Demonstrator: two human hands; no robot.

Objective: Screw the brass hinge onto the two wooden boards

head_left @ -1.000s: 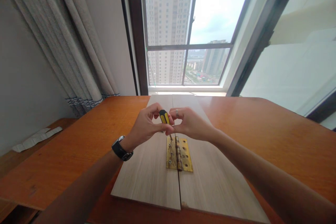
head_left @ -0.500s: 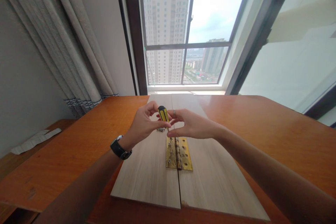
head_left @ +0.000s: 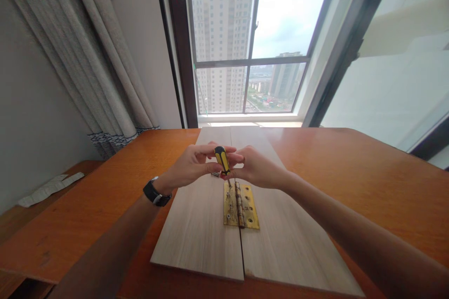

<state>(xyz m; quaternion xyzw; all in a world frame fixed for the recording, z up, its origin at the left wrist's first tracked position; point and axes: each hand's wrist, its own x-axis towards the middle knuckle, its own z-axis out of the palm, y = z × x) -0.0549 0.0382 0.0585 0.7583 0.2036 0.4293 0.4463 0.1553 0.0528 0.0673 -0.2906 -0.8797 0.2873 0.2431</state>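
The left hand (head_left: 191, 167) grips a yellow and black screwdriver (head_left: 222, 160) by its handle, thumb against one side. The right hand (head_left: 254, 168) curls in from the other side, thumb and fingers at the handle's lower end; I cannot tell whether it grips too. The screwdriver leans slightly, its shaft pointing down at the far end of the hinge's left leaf; whether the tip touches a screw is too small to tell.

The brass hinge (head_left: 241, 205) lies spread across the seam between the left board (head_left: 196, 233) and right board (head_left: 291, 243). These run from the worktop's (head_left: 351, 173) far edge towards its near edge. Small metal pieces (head_left: 215, 174) lie on the left board, beside the left hand.
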